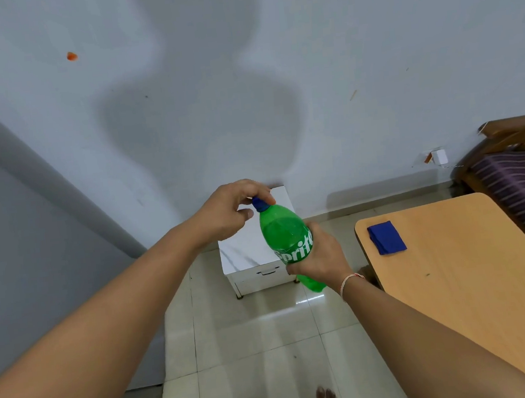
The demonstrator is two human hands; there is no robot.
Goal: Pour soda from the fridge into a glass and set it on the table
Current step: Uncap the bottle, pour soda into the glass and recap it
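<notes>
A green soda bottle (285, 232) with a white label is held up in front of me, tilted slightly left. My right hand (319, 256) wraps its lower body. My left hand (233, 209) pinches the blue cap (260, 204) at the top with thumb and fingers. The grey fridge (19, 254) stands at the left with its door shut. The wooden table (472, 259) is at the right. No glass is in view.
A small white cabinet (254, 263) stands against the wall behind the bottle. A folded blue cloth (386, 237) lies on the table's far left corner. A bed with a striped purple mattress (522, 180) is at the far right. My bare feet show on the tiled floor.
</notes>
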